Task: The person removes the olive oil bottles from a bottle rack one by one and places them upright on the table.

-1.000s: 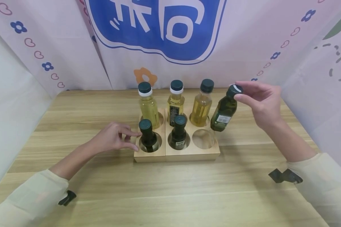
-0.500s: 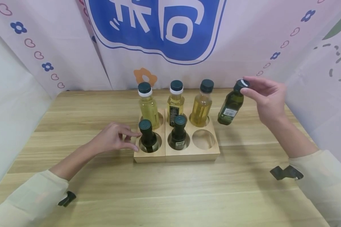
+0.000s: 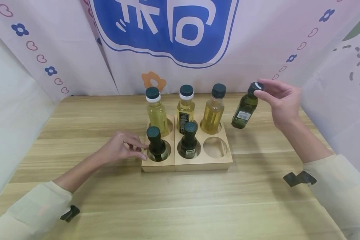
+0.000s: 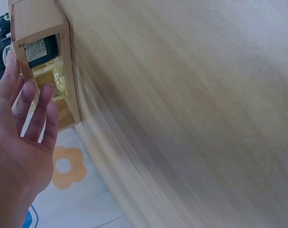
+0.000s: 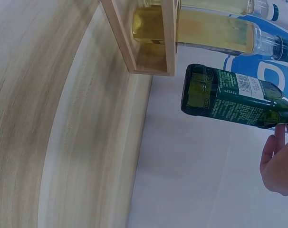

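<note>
My right hand (image 3: pixel 283 101) pinches a dark green oil bottle (image 3: pixel 245 108) by its cap and neck. The bottle hangs tilted in the air, right of a wooden bottle rack (image 3: pixel 202 166); its barcode label faces the camera in the right wrist view. My left hand (image 3: pixel 118 148) rests with extended fingers at the rack's left side, beside a dark bottle (image 3: pixel 156 143) in the front left hole. In the left wrist view the fingertips lie against the rack's edge (image 4: pixel 39 21). Another dark bottle (image 3: pixel 189 141) stands in the front middle hole; the front right hole holds no bottle.
Along the rack's back row stand three clear bottles of yellow oil: the left bottle (image 3: pixel 157 116), the middle bottle (image 3: pixel 186 108) and the right bottle (image 3: pixel 213 115). The wooden table (image 3: pixel 180 203) carries the rack. A printed white cloth (image 3: pixel 78 43) hangs behind.
My right hand has carried the dark green oil bottle up and to the right, away from the rack, then nearly stopped. The left hand has barely moved.
</note>
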Available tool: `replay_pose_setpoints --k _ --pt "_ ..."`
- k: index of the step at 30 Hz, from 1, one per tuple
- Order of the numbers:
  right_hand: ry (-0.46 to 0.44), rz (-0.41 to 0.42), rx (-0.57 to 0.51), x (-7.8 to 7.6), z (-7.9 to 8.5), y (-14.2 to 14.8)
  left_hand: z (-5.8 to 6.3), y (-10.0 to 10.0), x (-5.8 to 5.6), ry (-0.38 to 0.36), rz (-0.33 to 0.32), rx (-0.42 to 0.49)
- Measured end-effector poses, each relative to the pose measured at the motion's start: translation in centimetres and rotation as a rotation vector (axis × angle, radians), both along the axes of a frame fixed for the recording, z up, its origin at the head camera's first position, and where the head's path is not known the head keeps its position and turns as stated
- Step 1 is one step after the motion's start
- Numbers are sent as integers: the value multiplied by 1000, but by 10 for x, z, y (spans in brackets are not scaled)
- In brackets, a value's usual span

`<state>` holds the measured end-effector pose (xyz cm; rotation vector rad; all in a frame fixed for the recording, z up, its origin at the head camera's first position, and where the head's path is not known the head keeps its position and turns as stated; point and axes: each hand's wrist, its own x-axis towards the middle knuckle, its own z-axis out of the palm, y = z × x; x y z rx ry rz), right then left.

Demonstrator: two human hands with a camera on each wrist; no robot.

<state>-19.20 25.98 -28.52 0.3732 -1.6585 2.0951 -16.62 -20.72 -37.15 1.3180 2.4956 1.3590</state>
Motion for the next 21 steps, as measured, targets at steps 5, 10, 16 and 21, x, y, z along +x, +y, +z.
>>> replay_pose_setpoints --k 5,10,16,21 --pt "-29 12 -11 -6 -3 2 -4 -2 1 -112 27 2" --pt "-68 20 -32 -11 -7 4 -7 -3 1 -204 40 42" --pt "-101 -2 -31 -17 -10 5 -12 -5 2 -278 24 122" --pt "-122 -23 -22 -20 -12 5 -17 -5 1 -348 2 200"
